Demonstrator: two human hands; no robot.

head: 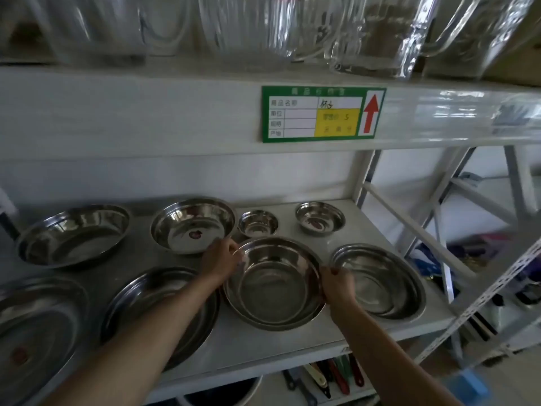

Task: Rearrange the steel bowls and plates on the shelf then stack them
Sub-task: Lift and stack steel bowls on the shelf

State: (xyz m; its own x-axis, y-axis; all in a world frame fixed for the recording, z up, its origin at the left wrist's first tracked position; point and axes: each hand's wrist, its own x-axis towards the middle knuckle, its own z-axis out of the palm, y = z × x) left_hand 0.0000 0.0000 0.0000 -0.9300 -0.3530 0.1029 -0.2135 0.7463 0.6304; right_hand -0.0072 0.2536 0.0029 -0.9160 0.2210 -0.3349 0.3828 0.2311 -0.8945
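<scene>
Both hands hold a steel bowl (273,284) at the front middle of the white shelf (263,344). My left hand (221,259) grips its left rim and my right hand (336,284) grips its right rim. Whether it rests on the shelf or is raised, I cannot tell. A stack of steel plates (380,281) lies to its right. A wide plate (158,309) lies to its left under my left forearm, and a large plate (35,329) is at the far left. Behind stand a deep bowl (193,225), a wide bowl (73,234) and two small bowls (258,223) (320,218).
The upper shelf carries clear glass jugs (374,33) and a green price label (322,114) on its front edge. White shelf uprights and braces (439,218) stand to the right. Utensils with coloured handles (330,376) lie on the shelf below.
</scene>
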